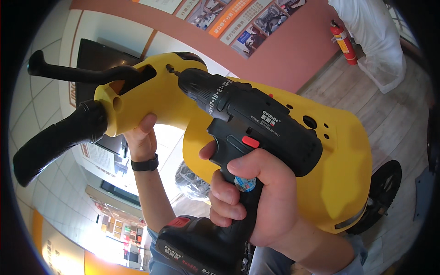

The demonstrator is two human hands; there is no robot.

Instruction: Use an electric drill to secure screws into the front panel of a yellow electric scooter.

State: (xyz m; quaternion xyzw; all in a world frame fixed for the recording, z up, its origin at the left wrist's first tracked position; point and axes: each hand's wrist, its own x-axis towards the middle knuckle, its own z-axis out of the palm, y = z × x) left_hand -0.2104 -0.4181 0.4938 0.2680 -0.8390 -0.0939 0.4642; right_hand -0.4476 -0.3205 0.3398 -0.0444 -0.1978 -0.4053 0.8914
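A black cordless drill (270, 119) fills the middle of the view, and my right hand (270, 192) is wrapped round its handle. One finger of that hand lies by the trigger. The drill's bit (173, 70) points up and left at the yellow plastic bike frame (339, 160); I cannot tell whether its tip touches. Below the frame's front neck, my left hand (143, 137) grips the yellow plastic with thumb and fingers, partly hidden behind it. Black handlebars (59, 137) stick out at the neck's left end. A black wheel (382, 192) shows at the frame's far right end.
A red fire extinguisher (343, 43) stands by the pink wall, next to something wrapped in white plastic (378, 41). Behind the handlebars is a dark screen (94, 59). Clear plastic wrapping (190, 181) lies under the frame. The floor is pale wood planks (316, 98).
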